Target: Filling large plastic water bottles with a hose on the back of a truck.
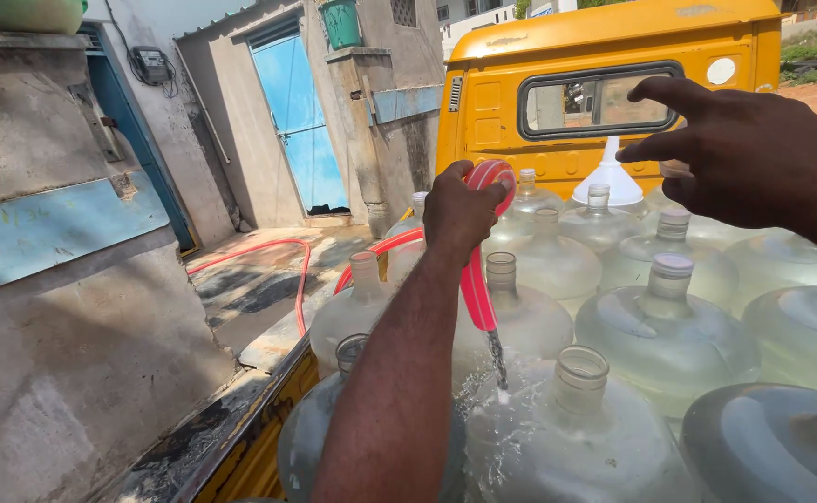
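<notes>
My left hand (458, 212) grips a red hose (476, 284), bent over at the top so its end points down. Water runs from the hose end onto the shoulder of a large clear water jug (567, 438) and splashes there. My right hand (748, 158) is raised with fingers spread, reaching toward a white funnel (609, 177) that stands in a jug at the back; it holds nothing. Several big clear jugs fill the yellow truck bed (259, 447), some capped, some uncapped.
The yellow truck cab (604, 56) with a rear window stands behind the jugs. The red hose trails over the wet ground (259, 279) toward a blue door (301, 121). A concrete wall (64, 279) runs close along the left.
</notes>
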